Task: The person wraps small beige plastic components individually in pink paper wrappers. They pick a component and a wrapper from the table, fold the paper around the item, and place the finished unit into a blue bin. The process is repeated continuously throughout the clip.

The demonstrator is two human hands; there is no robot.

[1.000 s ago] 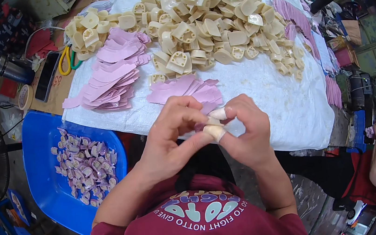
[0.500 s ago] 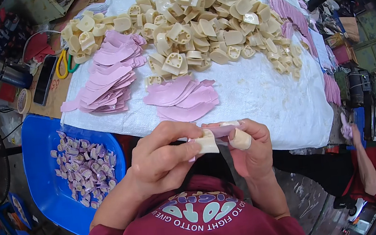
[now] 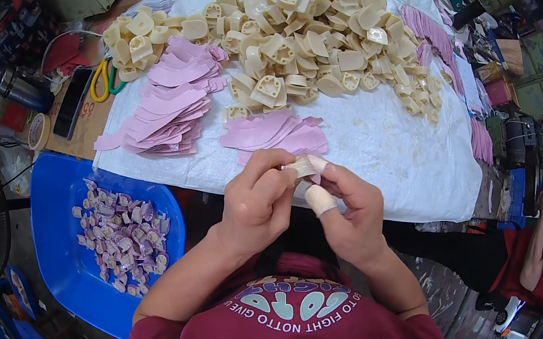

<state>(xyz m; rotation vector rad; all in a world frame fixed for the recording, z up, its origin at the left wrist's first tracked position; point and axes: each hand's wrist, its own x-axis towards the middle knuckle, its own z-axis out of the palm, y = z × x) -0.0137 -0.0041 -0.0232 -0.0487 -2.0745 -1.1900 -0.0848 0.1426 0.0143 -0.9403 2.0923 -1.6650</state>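
Shifted toward twelve o'clock, your left hand [image 3: 252, 202] now pinches a cream piece [image 3: 298, 166]; whether your right hand [image 3: 355, 217] grips, I can't tell.

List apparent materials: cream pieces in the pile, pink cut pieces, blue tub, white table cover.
Cream pieces: probably hard moulded plastic, glossy; bright highlights, repeated holes.
Pink cut pieces: thin sheet, maybe synthetic leather; slight sheen.
Blue tub: likely smooth plastic; soft reflections.
White table cover: wrinkled, woven plastic or cloth.
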